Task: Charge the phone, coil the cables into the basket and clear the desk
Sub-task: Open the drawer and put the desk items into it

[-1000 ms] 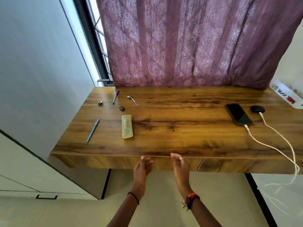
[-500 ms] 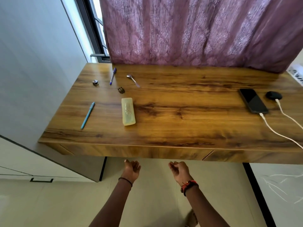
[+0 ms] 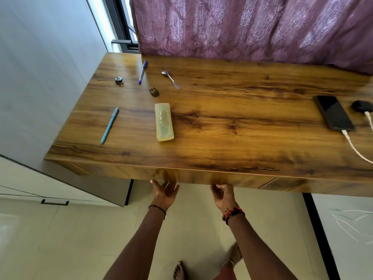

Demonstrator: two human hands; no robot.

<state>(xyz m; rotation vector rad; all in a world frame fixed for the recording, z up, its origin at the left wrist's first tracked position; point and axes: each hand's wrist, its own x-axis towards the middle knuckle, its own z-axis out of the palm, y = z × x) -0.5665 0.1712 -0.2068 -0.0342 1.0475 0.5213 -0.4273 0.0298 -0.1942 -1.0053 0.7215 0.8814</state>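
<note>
A black phone (image 3: pixel 333 112) lies at the desk's right end with a white cable (image 3: pixel 355 147) plugged into its near end. Beside it sits a round black charger puck (image 3: pixel 361 106) with a second white cable (image 3: pixel 369 119). My left hand (image 3: pixel 164 191) is just below the desk's front edge (image 3: pixel 201 175), palm up, fingers spread, empty. My right hand (image 3: pixel 223 194) is beside it under the same edge, fingers loosely curled, holding nothing. No basket is in view.
On the desk's left half lie a light blue pen (image 3: pixel 109 125), a dark blue pen (image 3: pixel 143 72), a yellowish case (image 3: pixel 163 121), a spoon (image 3: pixel 170 79), a brown hair clip (image 3: pixel 154 92) and a small dark object (image 3: pixel 119 80). A purple curtain (image 3: pixel 252 27) hangs behind. Drawer fronts line the edge.
Both hands dropped away from the desk's front edge, then rose back up to it. The view shifted left and closer. Nothing on the desk moved.
</note>
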